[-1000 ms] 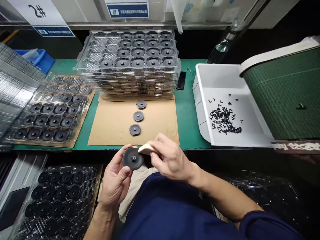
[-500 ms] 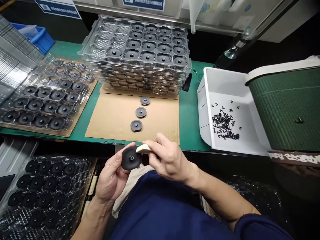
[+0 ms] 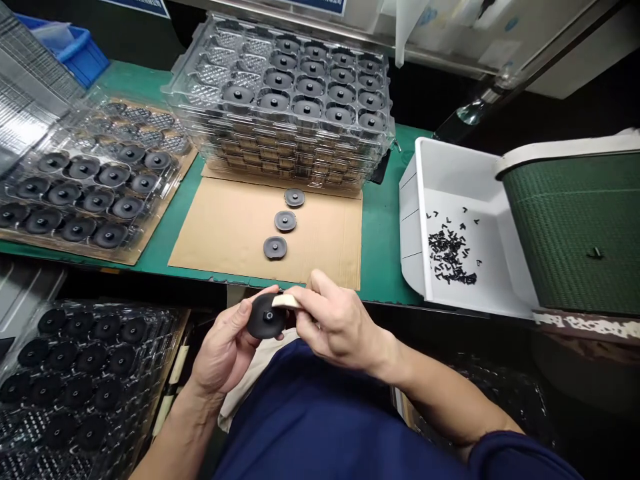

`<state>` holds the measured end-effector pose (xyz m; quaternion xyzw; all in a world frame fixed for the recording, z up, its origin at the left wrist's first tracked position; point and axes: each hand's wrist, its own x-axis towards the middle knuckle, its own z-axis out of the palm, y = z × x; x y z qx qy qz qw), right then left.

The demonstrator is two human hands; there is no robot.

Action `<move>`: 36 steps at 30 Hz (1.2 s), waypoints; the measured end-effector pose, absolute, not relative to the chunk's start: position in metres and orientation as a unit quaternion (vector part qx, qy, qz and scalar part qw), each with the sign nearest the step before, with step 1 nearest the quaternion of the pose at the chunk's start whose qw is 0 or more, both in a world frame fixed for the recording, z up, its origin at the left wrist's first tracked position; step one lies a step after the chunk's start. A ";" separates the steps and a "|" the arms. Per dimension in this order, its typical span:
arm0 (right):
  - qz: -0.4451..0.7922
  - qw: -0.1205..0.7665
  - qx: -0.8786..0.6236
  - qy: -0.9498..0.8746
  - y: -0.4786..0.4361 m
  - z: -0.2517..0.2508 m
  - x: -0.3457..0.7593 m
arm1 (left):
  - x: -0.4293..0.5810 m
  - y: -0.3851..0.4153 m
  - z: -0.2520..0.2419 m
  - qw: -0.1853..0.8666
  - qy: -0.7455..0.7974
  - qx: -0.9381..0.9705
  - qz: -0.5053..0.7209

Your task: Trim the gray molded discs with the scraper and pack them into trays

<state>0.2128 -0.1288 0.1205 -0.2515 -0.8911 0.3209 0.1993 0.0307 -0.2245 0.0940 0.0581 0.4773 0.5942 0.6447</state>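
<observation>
Just off the near edge of the worktop (image 3: 379, 263), left hand (image 3: 223, 350) pinches the disc (image 3: 264, 325) by its left rim, hub (image 3: 269, 315) facing up; round, no long axis. Pad (image 3: 286, 302) overlaps disc's upper-right rim, contact unclear, long axis pointing left from the right hand (image 3: 343, 330), which grips it.

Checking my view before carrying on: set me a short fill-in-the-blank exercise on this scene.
The right hand pinches a pale block, and the left hand holds only ____ disc.
On the middle cardboard lie ____ loose discs.
The tabletop is coloured ____.
The small bin in the top left corner is coloured ____.

Missing words: one; three; green; blue.
</observation>
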 end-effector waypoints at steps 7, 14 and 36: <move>0.324 0.181 -0.261 -0.891 -0.137 0.117 0.213 | 0.033 -0.224 0.088 0.611 0.478 0.042 0.630; 0.225 0.188 -0.270 -0.917 -0.135 0.120 0.210 | 0.031 -0.226 0.086 0.645 0.456 0.067 0.610; 0.226 0.126 -0.253 -0.932 -0.142 0.113 0.201 | 0.025 -0.229 0.076 0.592 0.471 0.132 0.641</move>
